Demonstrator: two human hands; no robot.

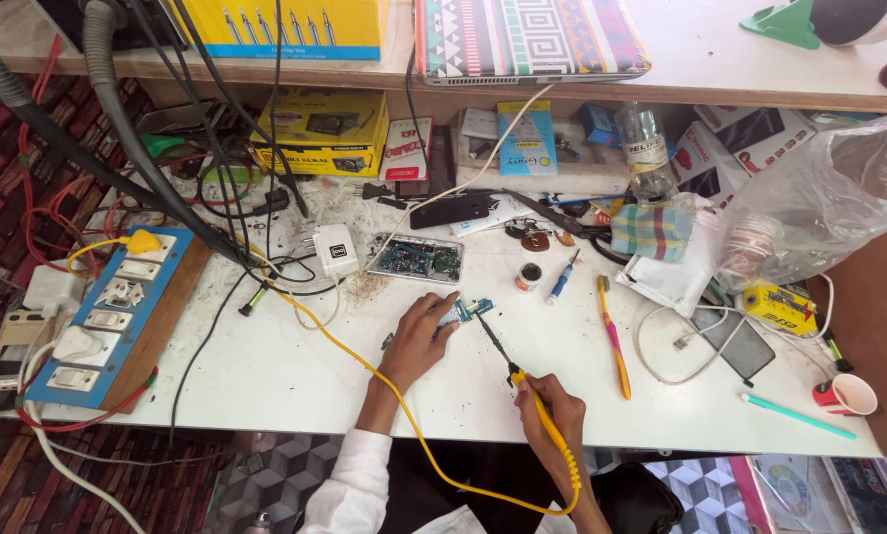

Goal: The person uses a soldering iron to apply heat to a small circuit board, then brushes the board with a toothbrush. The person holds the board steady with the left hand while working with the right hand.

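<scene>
My left fingers (441, 314) pinch the small blue board (470, 310) flat on the desk (295, 371). My right hand (550, 413) is closed around the yellow iron (532, 396), whose dark tip slants up-left to touch the board just beside those fingers. Above the board lies an opened phone (416, 258). To the right lie a blue screwdriver (563, 277) and a toothbrush (613, 336). The iron's yellow cord (404, 405) runs under my left wrist.
</scene>
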